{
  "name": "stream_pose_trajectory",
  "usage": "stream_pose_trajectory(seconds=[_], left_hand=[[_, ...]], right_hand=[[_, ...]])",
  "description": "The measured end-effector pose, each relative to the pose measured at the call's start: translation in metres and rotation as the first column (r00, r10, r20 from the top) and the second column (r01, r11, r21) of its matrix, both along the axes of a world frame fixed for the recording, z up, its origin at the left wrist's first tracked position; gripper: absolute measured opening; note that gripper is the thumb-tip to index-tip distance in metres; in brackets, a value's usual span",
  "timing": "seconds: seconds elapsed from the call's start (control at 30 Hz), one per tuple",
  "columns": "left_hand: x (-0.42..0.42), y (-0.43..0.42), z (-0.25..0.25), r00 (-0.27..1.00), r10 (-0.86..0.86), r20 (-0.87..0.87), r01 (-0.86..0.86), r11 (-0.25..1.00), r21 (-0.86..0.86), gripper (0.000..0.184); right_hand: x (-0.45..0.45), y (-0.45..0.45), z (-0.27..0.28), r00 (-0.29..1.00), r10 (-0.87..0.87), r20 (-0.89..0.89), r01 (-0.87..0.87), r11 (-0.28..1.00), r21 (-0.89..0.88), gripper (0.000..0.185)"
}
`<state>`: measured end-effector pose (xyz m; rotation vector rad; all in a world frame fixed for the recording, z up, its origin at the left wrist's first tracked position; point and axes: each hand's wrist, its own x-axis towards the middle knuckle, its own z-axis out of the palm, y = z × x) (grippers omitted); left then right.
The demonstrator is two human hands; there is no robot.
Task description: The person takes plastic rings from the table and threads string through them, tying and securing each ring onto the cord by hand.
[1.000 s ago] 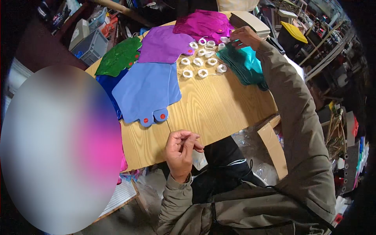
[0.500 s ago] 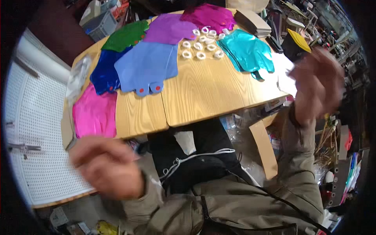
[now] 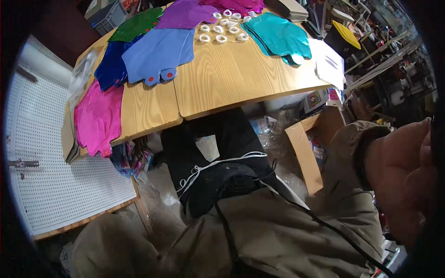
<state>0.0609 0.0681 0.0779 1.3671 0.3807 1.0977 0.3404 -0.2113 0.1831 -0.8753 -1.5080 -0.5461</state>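
Observation:
At the right edge my right hand point(image 3: 401, 171) is raised close to the camera, away from the table. Its fingers run into the dark rim of the view, so their pose and anything in them are hidden. My left hand is out of view; only the sleeve point(image 3: 111, 245) shows at the lower left. On the wooden table point(image 3: 227, 88) lie flat shiny pieces: pink point(image 3: 98, 116), dark blue point(image 3: 110, 67), light blue point(image 3: 160, 55), green point(image 3: 134, 27), purple point(image 3: 185, 14), magenta point(image 3: 236, 4) and teal point(image 3: 280, 37). Several small white rings point(image 3: 221, 39) sit between them.
White paper point(image 3: 330, 65) lies at the table's right corner. A perforated white board point(image 3: 55, 153) stands at the left. Below the table's front edge are an open cardboard box point(image 3: 306, 160) and clear plastic. A yellow-lidded bin point(image 3: 345, 34) stands behind right.
My left hand has dropped out of view at the lower left. My right hand has moved down and right to the edge. The view has shifted, so the table appears higher.

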Motion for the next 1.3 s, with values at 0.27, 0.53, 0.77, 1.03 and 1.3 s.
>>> stream_pose_trajectory(seconds=[0.27, 0.53, 0.77, 1.03, 1.3], left_hand=[[0.02, 0.017, 0.005, 0.997, -0.071, 0.017, 0.068, 0.988, 0.138, 0.007], [-0.003, -0.017, -0.03, 0.999, -0.021, -0.05, 0.025, 0.996, 0.084, 0.006], [-0.007, -0.023, -0.037, 0.995, -0.019, -0.095, 0.031, 0.99, 0.136, 0.006], [-0.09, -0.034, -0.005, 0.94, 0.105, -0.324, -0.022, 0.968, 0.25, 0.006], [-0.107, -0.088, -0.02, 0.903, 0.063, -0.424, 0.037, 0.974, 0.223, 0.007]], right_hand=[[-0.049, 0.027, -0.009, 0.995, -0.093, 0.041, 0.092, 0.995, 0.025, 0.028], [-0.067, 0.036, -0.026, 0.998, -0.068, 0.008, 0.069, 0.988, -0.14, 0.023], [-0.087, 0.062, -0.038, 0.995, -0.096, -0.003, 0.093, 0.979, -0.183, 0.018], [-0.103, 0.01, -0.078, 0.979, -0.019, -0.202, -0.019, 0.983, -0.182, 0.015], [-0.112, -0.017, -0.091, 0.963, -0.099, -0.25, 0.016, 0.95, -0.311, 0.014]])
